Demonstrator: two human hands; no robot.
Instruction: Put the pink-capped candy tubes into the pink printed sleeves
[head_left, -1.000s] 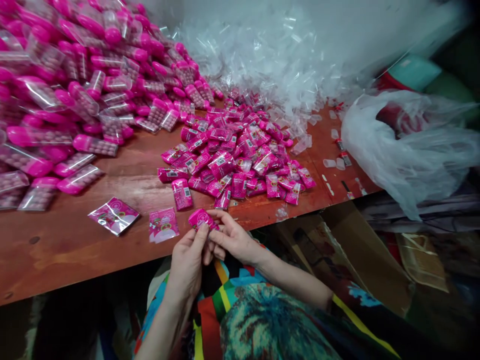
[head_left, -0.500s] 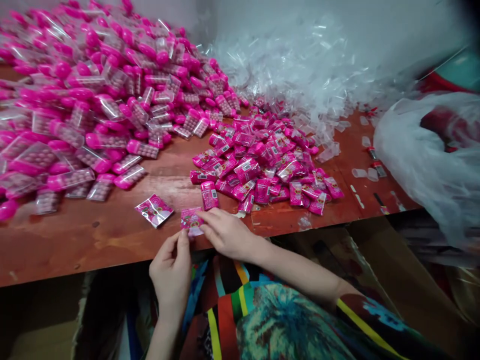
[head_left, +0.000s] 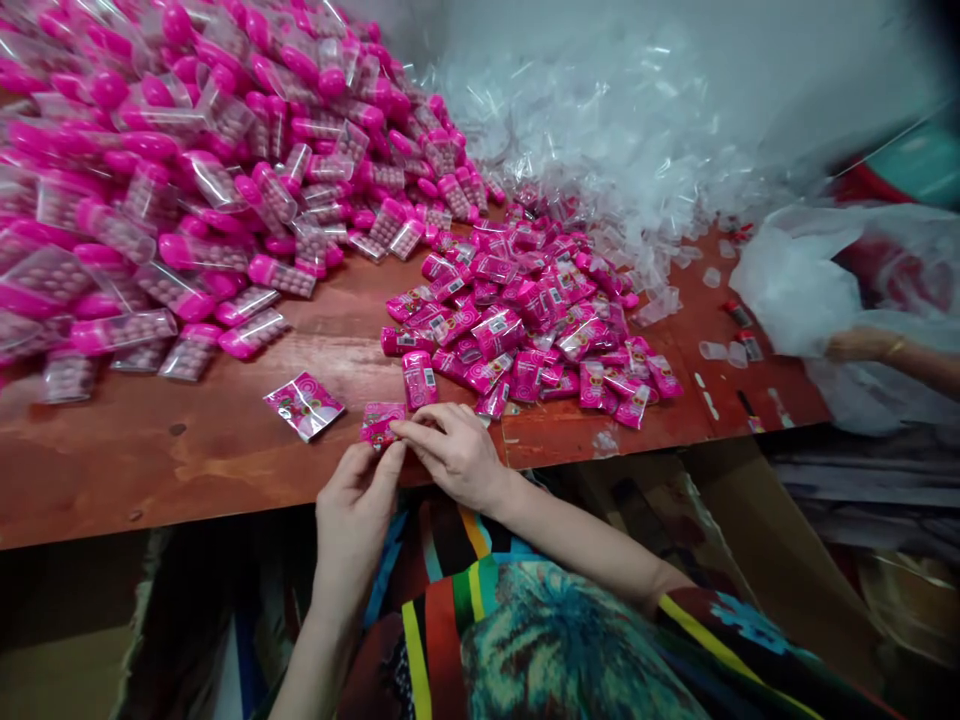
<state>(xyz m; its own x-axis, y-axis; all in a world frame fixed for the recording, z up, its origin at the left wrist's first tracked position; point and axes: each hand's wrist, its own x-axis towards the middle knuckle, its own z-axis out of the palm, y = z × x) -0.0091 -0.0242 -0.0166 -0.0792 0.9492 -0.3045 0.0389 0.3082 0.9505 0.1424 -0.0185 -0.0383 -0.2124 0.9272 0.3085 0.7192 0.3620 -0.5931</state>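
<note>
Near the table's front edge, a pink printed wrapper point(head_left: 380, 421) is pinched between my two hands. My left hand point(head_left: 358, 500) grips its near edge with thumb and finger. My right hand point(head_left: 459, 455) has its fingers closed on the right side, partly covering it. Whether anything is inside the wrapper cannot be seen. Another flat pink wrapper point(head_left: 304, 405) lies just to the left. Right behind my fingers stands a pink wrapped pack point(head_left: 418, 379) with a barcode, at the front of a heap of similar wrapped packs point(head_left: 499, 335).
A large pile of clear, pink-capped containers of small balls point(head_left: 202, 180) covers the table's point(head_left: 187, 455) left. Empty clear plastic containers point(head_left: 600, 130) are heaped behind. At right, another person's hand point(head_left: 862, 345) touches a white plastic bag point(head_left: 795, 270). Open cardboard boxes point(head_left: 795, 560) lie below.
My left hand has shifted right and up, closer to my right hand, both still at the wrapper. Another person's hand has appeared at the plastic bag. The view has shifted slightly.
</note>
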